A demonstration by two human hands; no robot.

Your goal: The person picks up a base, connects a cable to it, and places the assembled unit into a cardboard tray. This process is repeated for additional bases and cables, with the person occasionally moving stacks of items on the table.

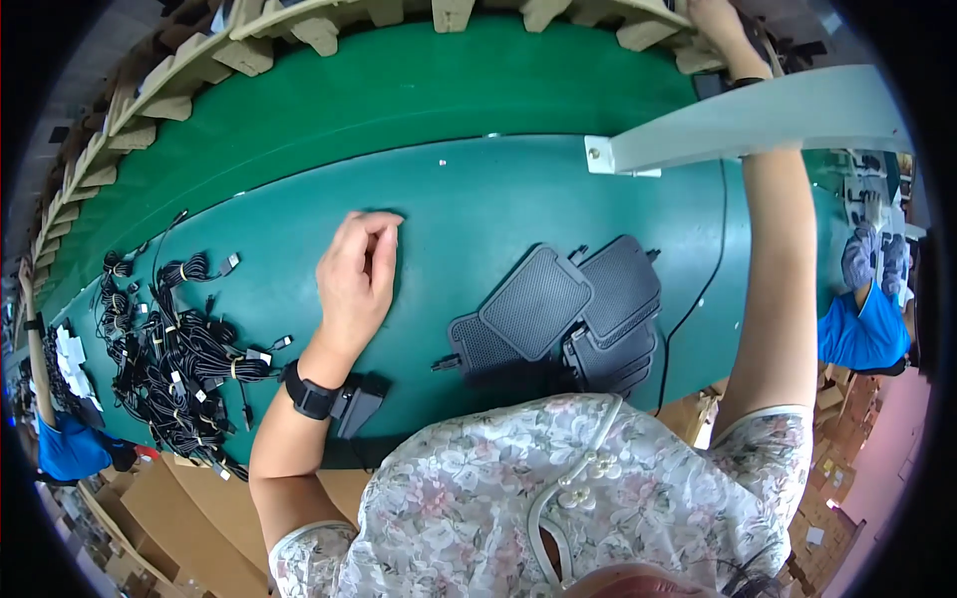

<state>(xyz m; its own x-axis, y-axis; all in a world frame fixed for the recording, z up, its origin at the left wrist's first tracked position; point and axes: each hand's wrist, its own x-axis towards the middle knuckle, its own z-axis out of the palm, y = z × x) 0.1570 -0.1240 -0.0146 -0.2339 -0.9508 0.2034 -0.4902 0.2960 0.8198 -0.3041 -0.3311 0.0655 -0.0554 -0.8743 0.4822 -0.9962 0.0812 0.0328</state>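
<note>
My left hand rests above the green work table, its fingers loosely curled in and nothing visible in them. To its left lies a heap of bundled black USB cables. On its other side, several flat dark grey devices with mesh-textured faces are piled together, short plugs sticking out of some. My right arm stretches far forward, passing under a pale metal bracket. The right hand is at the top right, by the end of the brown moulded cardboard trays; its fingers are cut off by the picture's edge.
The metal bracket arm is fixed to the table and crosses over my right forearm. Beyond the table edge runs a green belt. A black cable trails down the right side. People in blue work at both sides.
</note>
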